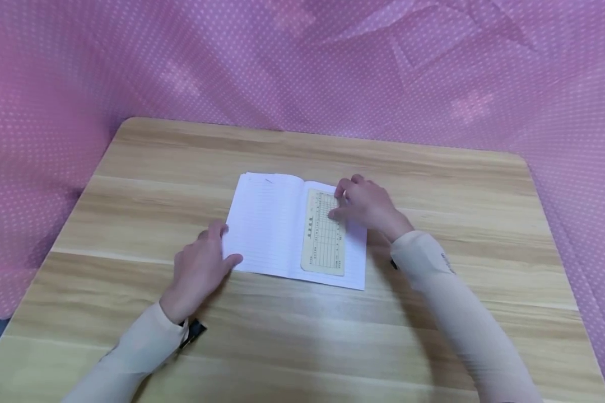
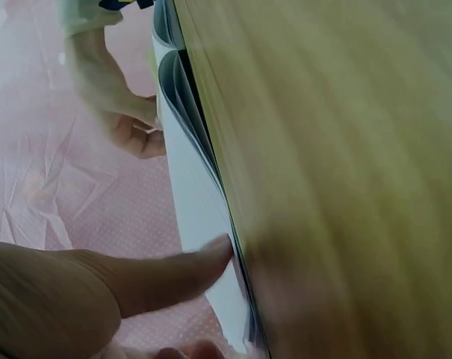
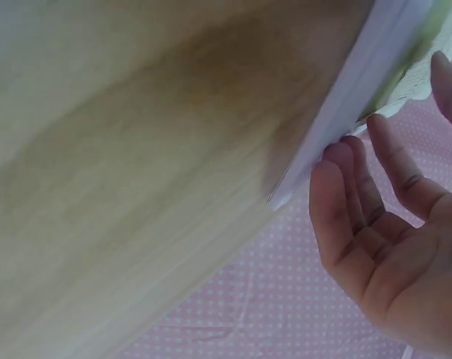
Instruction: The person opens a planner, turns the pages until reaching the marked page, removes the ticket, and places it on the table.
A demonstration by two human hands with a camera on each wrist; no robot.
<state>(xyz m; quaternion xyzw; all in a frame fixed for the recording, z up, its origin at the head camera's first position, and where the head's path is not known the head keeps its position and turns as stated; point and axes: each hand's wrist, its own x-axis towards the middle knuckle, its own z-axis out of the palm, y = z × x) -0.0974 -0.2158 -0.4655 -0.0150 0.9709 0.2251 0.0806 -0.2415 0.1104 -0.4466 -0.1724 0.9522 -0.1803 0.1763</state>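
An open notebook with lined white pages lies flat on the table. On its right page rests a beige printed card with a ruled grid and rounded corners. My left hand is at the notebook's left edge, its thumb extended onto the page near the lower corner. At the card's upper right is my right hand, fingers bent, thumb over the card. Seen from the right wrist, the index fingertip meets the card's edge, thumb spread apart from it. The other fingers bend beside the notebook's edge.
The light wood-grain table has rounded far corners. Pink dotted cloth hangs behind it and along both sides. A small black device sits at the left wrist by the cuff.
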